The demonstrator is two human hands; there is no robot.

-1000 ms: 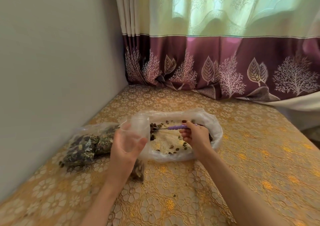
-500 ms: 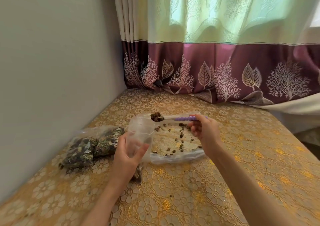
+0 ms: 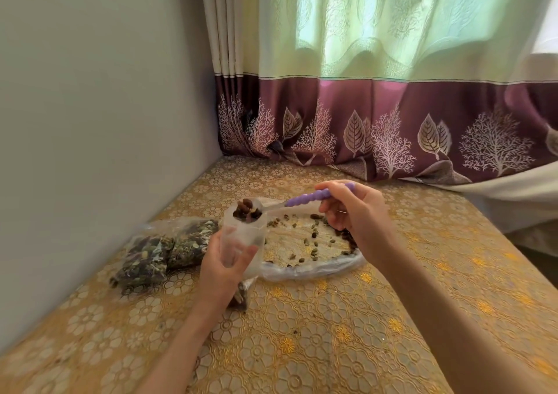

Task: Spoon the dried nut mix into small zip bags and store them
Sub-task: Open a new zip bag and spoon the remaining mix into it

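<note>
- Your left hand (image 3: pixel 226 260) grips the small zip bag (image 3: pixel 243 236) upright beside the big bag (image 3: pixel 314 268) on the tabletop (image 3: pixel 347 333); thin and floppy, so hold near the mouth.
- Your right hand (image 3: pixel 353 212) pinches the spoon (image 3: pixel 302 198), loaded with nuts (image 3: pixel 246 209), at the mouth; loose pieces spill easily.
- Filled bags (image 3: pixel 163 250) lie left; the small bag's bottom is hidden.

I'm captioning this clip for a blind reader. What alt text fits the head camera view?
A right hand tips a purple-handled spoon heaped with dried nut mix over a small clear zip bag gripped by the left hand. Behind lies a large open plastic bag with scattered nuts, and filled bags sit left on the gold floral tablecloth.
</note>
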